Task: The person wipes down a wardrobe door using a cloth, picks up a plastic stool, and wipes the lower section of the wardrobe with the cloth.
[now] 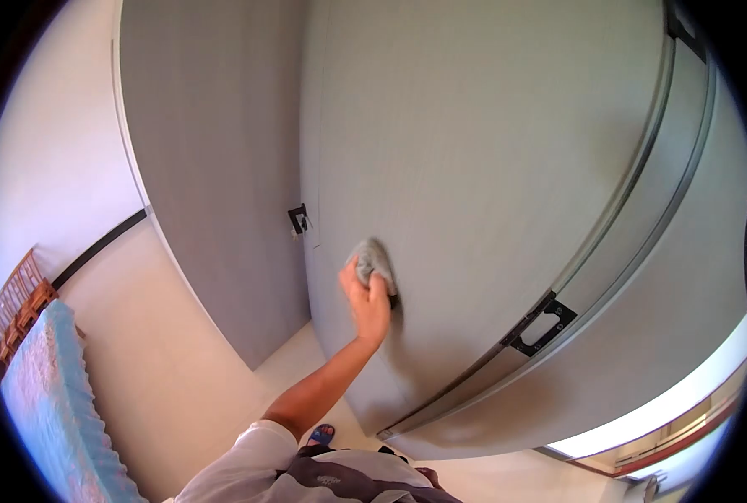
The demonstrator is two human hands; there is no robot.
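My left hand (366, 303) reaches up from the lower left and is closed on a grey cloth (373, 261). It presses the bunched cloth against a large, pale grey door panel (491, 151). A small dark patch shows just beside the hand at the cloth's lower edge; I cannot tell what it is. My right hand is out of view.
A black latch plate (545, 324) sits on the panel's right edge, and a smaller black fitting (298, 220) is to the left. A bed with a blue floral cover (59, 411) stands at the far left. A sandalled foot (322, 434) shows below.
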